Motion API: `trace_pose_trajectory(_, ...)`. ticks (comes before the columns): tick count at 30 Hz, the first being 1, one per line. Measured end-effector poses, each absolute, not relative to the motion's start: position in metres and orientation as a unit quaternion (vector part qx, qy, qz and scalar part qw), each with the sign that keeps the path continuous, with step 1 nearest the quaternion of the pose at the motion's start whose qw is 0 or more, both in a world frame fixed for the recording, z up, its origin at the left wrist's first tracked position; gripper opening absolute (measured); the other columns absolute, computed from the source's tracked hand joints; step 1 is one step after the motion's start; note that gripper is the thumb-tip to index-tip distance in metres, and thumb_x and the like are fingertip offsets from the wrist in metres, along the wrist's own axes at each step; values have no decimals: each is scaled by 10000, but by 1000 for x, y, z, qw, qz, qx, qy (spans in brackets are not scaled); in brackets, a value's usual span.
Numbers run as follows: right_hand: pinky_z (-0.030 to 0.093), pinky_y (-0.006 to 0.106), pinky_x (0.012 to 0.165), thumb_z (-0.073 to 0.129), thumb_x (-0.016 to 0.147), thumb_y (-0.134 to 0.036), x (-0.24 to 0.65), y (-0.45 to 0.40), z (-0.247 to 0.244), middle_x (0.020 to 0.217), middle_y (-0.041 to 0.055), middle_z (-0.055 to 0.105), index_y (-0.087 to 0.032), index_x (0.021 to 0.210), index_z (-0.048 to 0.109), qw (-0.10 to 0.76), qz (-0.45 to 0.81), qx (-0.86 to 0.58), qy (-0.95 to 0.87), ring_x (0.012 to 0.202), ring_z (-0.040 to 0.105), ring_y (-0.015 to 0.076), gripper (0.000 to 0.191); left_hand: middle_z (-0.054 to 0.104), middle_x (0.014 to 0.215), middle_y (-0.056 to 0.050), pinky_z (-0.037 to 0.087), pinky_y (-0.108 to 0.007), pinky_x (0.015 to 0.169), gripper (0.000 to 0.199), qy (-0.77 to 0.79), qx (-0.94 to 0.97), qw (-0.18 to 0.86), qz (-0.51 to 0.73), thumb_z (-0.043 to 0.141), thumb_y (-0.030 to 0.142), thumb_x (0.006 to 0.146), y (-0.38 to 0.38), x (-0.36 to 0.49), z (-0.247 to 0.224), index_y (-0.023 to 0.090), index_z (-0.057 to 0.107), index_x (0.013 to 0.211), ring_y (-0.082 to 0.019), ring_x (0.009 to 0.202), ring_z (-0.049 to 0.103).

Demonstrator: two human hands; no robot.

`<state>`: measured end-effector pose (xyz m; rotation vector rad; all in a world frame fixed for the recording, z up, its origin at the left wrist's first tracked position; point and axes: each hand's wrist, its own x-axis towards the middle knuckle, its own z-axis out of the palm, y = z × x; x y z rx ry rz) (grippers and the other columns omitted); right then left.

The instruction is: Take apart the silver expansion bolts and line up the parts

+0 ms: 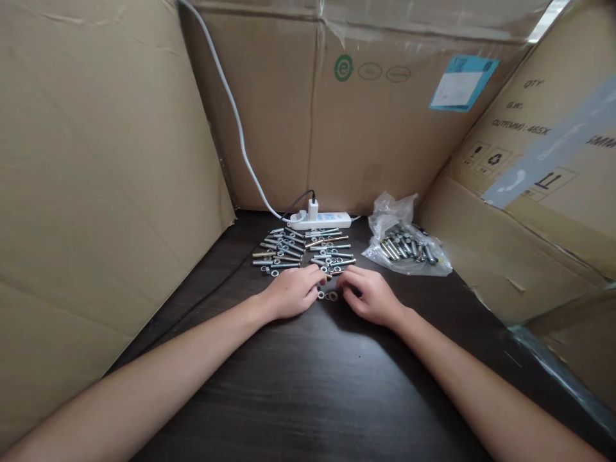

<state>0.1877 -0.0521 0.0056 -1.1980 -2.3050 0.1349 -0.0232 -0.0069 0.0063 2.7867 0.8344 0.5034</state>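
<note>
My left hand rests at the near edge of the laid-out bolts, its fingers curled together by a small metal part; what they hold is too small to make out. Facing it, my right hand has its fingers bent at the end of a bolt, and its grip is unclear. Between the hands lie a nut and washers. Beyond them, bolts with nuts and washers form a left group and a right group on the dark table.
A white power strip with a plug and cables lies behind the bolts. To the right is a clear plastic bag of bolts. Cardboard boxes wall the table at the left, back and right.
</note>
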Motion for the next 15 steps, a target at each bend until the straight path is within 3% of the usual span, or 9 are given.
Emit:
trace_pose_trajectory(5, 435, 277, 717, 422, 780, -50, 178, -58, 9, 835, 47, 636, -191, 892, 649, 220, 34, -400, -889, 783, 562, 174, 290, 600, 840, 3, 430, -239, 718, 189, 275, 931, 142, 193, 409, 124, 833, -7, -25, 7, 193, 582, 800, -131, 781, 565)
trace_pose_trajectory(15, 459, 297, 770, 416, 797, -47, 169, -60, 10, 907, 76, 657, -170, 1025, 661, 158, 15, -402, -902, 863, 562, 194, 357, 604, 807, 3, 428, -242, 705, 183, 276, 923, 171, 208, 424, 130, 827, -7, -24, 6, 187, 591, 781, -128, 752, 556)
